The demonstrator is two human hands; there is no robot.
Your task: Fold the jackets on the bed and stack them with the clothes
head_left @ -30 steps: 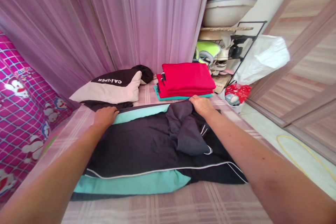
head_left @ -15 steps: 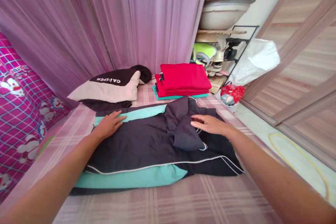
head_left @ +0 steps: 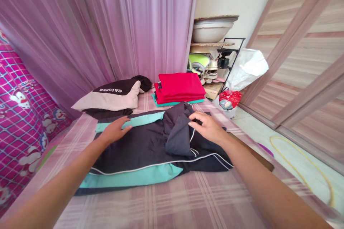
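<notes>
A dark navy garment [head_left: 139, 148] with teal panels and white piping lies spread on the checked pink bed sheet [head_left: 172, 204]. My left hand [head_left: 115, 131] rests flat on its far left part, fingers apart, by the teal band. My right hand [head_left: 205, 127] lies on the bunched dark fold [head_left: 176, 132] at the garment's right, fingers curled over the cloth; whether it pinches the cloth I cannot tell.
A stack of folded red clothes [head_left: 178, 87] and a folded beige-and-black piece [head_left: 110, 96] sit behind the garment. Purple curtains [head_left: 107, 25] hang at the back. A shoe rack [head_left: 215, 64], white bag [head_left: 245, 69] and sliding wardrobe doors [head_left: 303, 61] stand right.
My right hand drew back from the garment's far edge onto the bunched fold and shifted left. My left hand slid slightly toward the middle. The view tilted and shifted.
</notes>
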